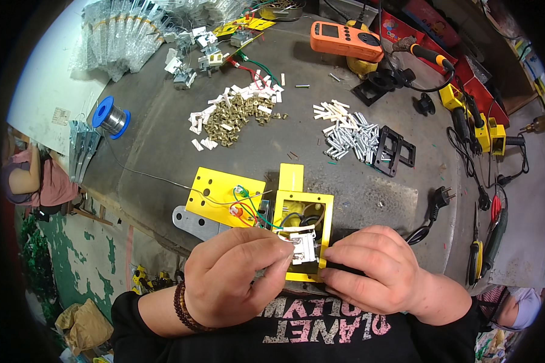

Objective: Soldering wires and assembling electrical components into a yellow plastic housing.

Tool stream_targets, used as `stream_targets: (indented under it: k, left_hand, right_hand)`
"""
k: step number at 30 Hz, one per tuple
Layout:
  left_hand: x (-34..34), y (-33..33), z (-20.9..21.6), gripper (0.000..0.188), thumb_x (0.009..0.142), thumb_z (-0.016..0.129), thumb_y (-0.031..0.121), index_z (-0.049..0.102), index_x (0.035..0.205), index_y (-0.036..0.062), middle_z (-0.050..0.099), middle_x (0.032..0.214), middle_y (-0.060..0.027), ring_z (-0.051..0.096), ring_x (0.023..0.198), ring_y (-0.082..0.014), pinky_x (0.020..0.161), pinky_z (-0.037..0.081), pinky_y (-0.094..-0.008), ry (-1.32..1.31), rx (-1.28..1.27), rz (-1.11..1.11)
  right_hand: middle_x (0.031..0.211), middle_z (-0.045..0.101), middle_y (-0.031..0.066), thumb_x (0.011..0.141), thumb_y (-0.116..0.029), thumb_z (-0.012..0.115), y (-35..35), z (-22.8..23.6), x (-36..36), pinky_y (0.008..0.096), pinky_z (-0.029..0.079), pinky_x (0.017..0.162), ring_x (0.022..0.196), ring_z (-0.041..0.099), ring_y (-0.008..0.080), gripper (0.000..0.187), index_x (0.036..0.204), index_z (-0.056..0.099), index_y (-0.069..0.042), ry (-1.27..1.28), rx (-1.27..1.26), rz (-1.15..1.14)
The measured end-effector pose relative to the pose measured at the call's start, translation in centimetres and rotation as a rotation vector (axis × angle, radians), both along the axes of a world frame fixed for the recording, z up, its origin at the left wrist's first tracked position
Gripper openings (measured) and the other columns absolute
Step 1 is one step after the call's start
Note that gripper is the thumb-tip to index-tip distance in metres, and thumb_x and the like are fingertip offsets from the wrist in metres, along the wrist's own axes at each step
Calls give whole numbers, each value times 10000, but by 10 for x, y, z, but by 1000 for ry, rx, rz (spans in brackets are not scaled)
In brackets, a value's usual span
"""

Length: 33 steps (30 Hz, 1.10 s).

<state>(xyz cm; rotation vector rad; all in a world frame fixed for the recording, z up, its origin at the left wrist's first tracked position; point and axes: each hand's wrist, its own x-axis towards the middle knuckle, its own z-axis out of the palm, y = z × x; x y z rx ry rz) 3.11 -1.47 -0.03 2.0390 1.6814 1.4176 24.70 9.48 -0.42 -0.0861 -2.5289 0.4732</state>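
Observation:
Close to my body lies an open yellow metal box (327, 218), with dark wires inside. My left hand (233, 272) is closed in a pinch at a small white switch-like part (304, 248) over the box's near end; its fingertips cover that part's left side. Thumb and fingers of my right hand (378, 266) close on the right wall of the box. Left of it, a yellow panel with holes (215, 187) carries a green lamp (241, 192) and a red lamp (236, 210), whose wires run toward the box.
Solder wire trails from a blue spool (111, 118) across the panel. Farther off lie brass terminals (230, 124), screws (352, 138), black frames (395, 151) and an orange meter (345, 41). A plug (442, 196) rests at right. Another person's arm (27, 178) shows far left.

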Motion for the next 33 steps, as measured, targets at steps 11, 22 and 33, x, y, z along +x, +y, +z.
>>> stream_targets:
  k: [11,22,33]
  left_hand:
    - [-1,-1,-2,255,725,758,-62,679,962,-9,695,836,-123,698,730,-251,624,567,-314,-15,12,-13]
    - [-25,-1,11,329,693,738,2,703,1012,73,673,975,-35,657,813,-226,678,526,-331,300,34,-25]
    - [-35,12,10,195,642,708,156,701,828,213,668,951,84,542,874,-163,809,362,-381,684,165,-128]
  right_hand:
    - [1092,650,115,761,-136,676,1,4,-3,360,524,787,960,639,244,247,988,705,-45,8,-25,-18]
    - [937,591,60,736,-205,786,2,44,-20,362,469,744,854,598,242,386,1063,642,-58,-280,-39,-209]
    - [879,562,72,752,-258,768,-1,17,-29,390,453,723,849,597,256,319,973,645,-63,-203,-105,-265]
